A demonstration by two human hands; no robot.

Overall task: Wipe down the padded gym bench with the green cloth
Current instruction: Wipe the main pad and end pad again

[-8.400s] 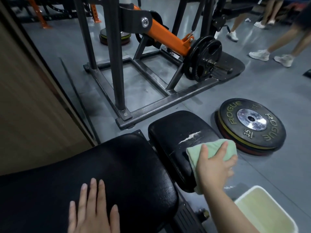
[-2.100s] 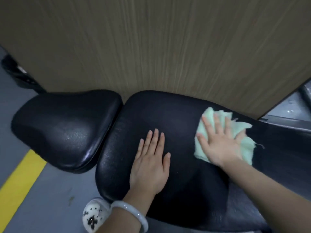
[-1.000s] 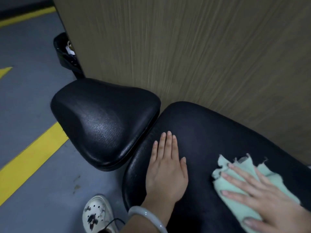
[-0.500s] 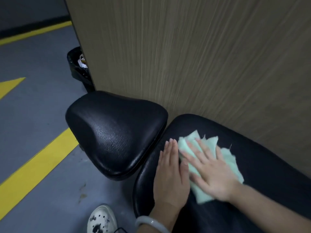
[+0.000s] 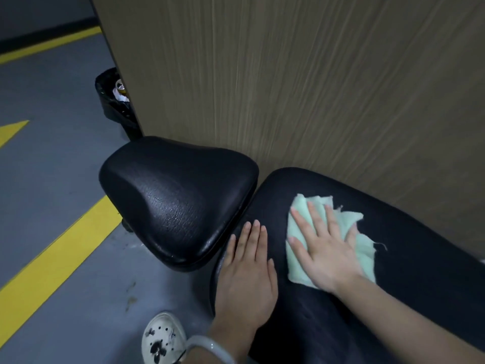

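On the long back pad [image 5: 409, 261] of the bench, toward its left end and on the side nearer the wood-grain panel [image 5: 315, 82], your right hand [image 5: 324, 248] lies flat with its fingers spread and straight, pressing the green cloth [image 5: 363, 245] down against the black vinyl; nothing is pinched or curled, the palm simply pins it. Your left hand [image 5: 246, 282] rests just left of it, fingers straight and together, flat on the near left edge of the same pad and holding nothing. You are handling a thin, limp rag with frayed edges and a loose thread at its right side, so it probably weighs almost nothing and will bunch or fold under itself if you push from one corner. Keep the palm over its middle and let the fingers fan across the leading edge, as they do now. That vinyl looks smooth and faintly glossy, so expect the cloth to slide easily, more so if it is damp, which you cannot tell from here. Just left, across a narrow gap, the smaller seat pad [image 5: 178, 198] appears firm-skinned and cushioned; its rounded sides will likely need the cloth wrapped over your fingers.
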